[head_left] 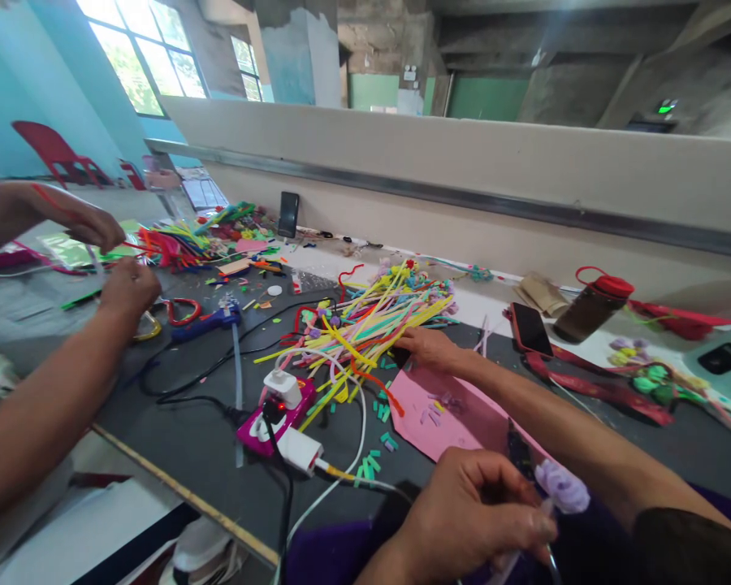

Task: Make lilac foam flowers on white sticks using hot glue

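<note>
At the bottom, my left hand (463, 508) is closed, thumb and fingers pinching the pale stem beneath a fuzzy lilac flower (561, 487). A dark, narrow object (517, 451) shows just behind these fingers; its kind is unclear. My right hand (430, 349) reaches out with fingers extended to the near right edge of a heap of coloured pipe-cleaner stems (371, 321), many tipped with small fuzzy flowers. Its fingertips are partly hidden there. Below my right forearm lies a pink sheet (426, 422) bearing small lilac cut pieces (431, 416).
A power strip (308, 398) with white chargers and cables sits left of centre. Green snippets (369, 467) are scattered beside it. At left, a co-worker's hands (127, 284) work near scissors (183, 311) and a blue glue gun (210, 321). A phone (529, 329) and bottle (594, 307) stand right.
</note>
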`<state>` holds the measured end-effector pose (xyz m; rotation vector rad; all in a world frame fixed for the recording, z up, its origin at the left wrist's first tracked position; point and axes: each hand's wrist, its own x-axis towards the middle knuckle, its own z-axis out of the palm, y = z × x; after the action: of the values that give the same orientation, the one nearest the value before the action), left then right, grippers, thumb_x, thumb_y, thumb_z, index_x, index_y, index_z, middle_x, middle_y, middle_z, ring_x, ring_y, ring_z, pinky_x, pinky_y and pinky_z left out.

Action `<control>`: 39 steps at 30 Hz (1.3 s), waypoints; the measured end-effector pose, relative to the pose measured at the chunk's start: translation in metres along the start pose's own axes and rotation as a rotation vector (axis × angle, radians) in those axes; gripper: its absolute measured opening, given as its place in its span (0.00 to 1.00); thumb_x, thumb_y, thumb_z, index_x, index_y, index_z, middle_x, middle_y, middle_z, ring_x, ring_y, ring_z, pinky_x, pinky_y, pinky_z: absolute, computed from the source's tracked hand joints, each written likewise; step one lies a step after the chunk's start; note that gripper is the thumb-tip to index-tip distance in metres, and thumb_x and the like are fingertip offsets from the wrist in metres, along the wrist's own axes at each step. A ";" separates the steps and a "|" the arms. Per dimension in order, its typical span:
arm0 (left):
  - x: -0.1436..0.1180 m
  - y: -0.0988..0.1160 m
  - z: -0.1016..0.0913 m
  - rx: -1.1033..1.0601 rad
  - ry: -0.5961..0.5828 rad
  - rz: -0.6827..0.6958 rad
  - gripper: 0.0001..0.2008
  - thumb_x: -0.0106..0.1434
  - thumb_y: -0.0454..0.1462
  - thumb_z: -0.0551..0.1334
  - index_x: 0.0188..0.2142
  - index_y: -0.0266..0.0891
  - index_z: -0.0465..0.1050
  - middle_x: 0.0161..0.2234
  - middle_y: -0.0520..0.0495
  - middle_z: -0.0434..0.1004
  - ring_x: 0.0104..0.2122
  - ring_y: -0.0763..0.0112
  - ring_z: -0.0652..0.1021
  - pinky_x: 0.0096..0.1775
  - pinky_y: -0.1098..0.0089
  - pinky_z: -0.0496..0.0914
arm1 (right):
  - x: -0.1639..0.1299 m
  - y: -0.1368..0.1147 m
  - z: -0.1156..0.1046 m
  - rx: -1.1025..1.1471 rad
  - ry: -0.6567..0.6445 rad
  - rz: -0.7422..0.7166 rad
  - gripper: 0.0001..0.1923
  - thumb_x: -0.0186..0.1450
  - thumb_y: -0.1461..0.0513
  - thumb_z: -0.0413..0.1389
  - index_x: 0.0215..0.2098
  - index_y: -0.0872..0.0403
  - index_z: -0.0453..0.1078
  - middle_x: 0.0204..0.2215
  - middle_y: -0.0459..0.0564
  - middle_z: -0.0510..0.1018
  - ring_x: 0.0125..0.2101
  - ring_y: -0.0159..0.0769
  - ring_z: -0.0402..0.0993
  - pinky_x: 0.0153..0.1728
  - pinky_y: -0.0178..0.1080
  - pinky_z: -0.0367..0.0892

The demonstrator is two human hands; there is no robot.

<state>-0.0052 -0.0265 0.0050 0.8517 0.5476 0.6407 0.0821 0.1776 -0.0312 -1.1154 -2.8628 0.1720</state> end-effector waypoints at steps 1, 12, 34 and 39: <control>0.000 0.000 0.000 0.002 0.001 -0.004 0.11 0.46 0.38 0.68 0.24 0.33 0.70 0.18 0.52 0.73 0.11 0.84 0.63 0.14 0.79 0.55 | 0.003 0.000 0.000 0.015 0.013 0.014 0.27 0.58 0.72 0.49 0.54 0.46 0.63 0.50 0.49 0.69 0.49 0.39 0.64 0.45 0.37 0.61; 0.000 0.000 -0.001 -0.017 0.002 -0.029 0.12 0.43 0.39 0.69 0.24 0.32 0.71 0.18 0.51 0.73 0.12 0.82 0.65 0.15 0.78 0.55 | 0.020 -0.002 -0.002 0.114 0.094 0.096 0.19 0.61 0.69 0.47 0.47 0.49 0.69 0.45 0.44 0.74 0.44 0.31 0.69 0.42 0.30 0.62; 0.000 0.000 -0.002 -0.063 0.003 -0.003 0.11 0.43 0.36 0.69 0.23 0.33 0.70 0.17 0.52 0.73 0.12 0.82 0.65 0.15 0.78 0.53 | 0.052 -0.033 0.001 -0.030 -0.076 0.379 0.15 0.66 0.56 0.50 0.46 0.57 0.66 0.43 0.53 0.72 0.40 0.38 0.71 0.39 0.45 0.68; 0.003 -0.002 -0.005 -0.019 0.004 -0.007 0.11 0.43 0.37 0.69 0.23 0.33 0.69 0.16 0.52 0.73 0.11 0.83 0.64 0.14 0.79 0.54 | 0.054 -0.036 -0.007 0.031 -0.119 0.377 0.15 0.65 0.60 0.52 0.49 0.56 0.63 0.46 0.52 0.69 0.41 0.39 0.70 0.40 0.45 0.68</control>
<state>-0.0060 -0.0225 0.0002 0.8308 0.5471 0.6407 0.0191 0.1882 -0.0191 -1.6816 -2.7027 0.3079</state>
